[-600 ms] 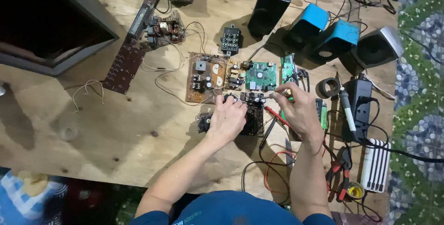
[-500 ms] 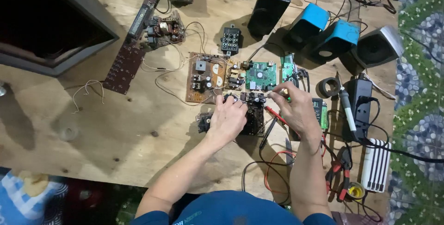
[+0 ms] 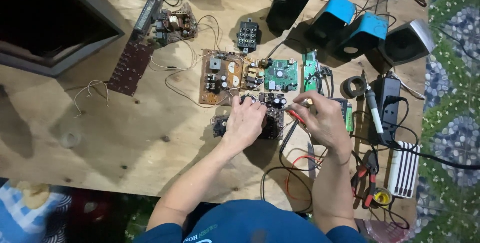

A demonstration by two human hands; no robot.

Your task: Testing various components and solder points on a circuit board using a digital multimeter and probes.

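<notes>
Plywood bench, boards everywhere. Left hand lies flat, fingers loosely curled, pressing down on black board near centre of bench, just below green board and brown board. Same place as half a second ago. Right hand pinches small part at fingertips, beside red probe; now drawn slightly nearer black board than before. Soldering iron untouched to the right, by pliers.

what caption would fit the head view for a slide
Left hand steadies a dark circuit board while the right hand holds probes to it on a cluttered plywood table.
</notes>
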